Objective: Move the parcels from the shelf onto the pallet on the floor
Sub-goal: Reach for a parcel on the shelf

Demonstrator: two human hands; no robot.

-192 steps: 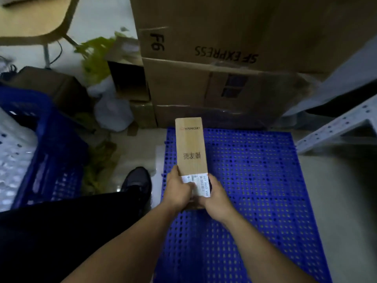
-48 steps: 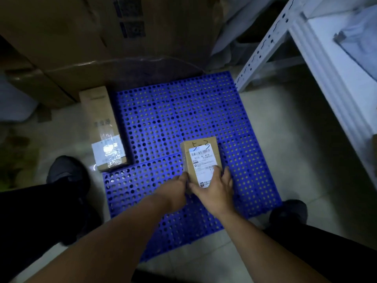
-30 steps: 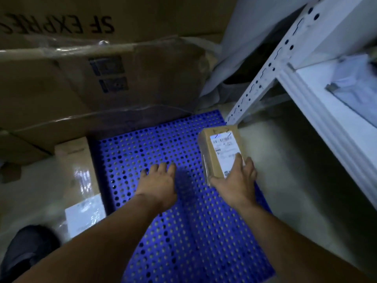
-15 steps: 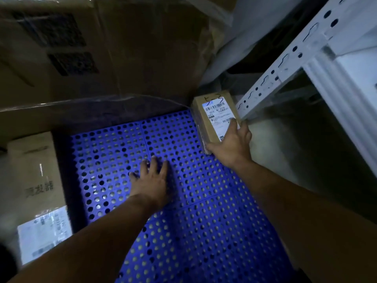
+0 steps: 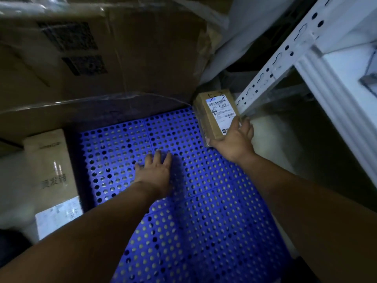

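Long parcel lies flat at the pallet's 9 o'clock, just beside the left edge, label end toward me. My left hand is flat on the pallet near centre, fingers straight, holding nothing. Small parcel is at the pallet's 1 o'clock corner, label up, close to the big cardboard box at 12. Can't tell if it's fully down. My right hand grips its near end. Shelf upright is just beside it at 3.

Left hand flat; right hand around parcel.
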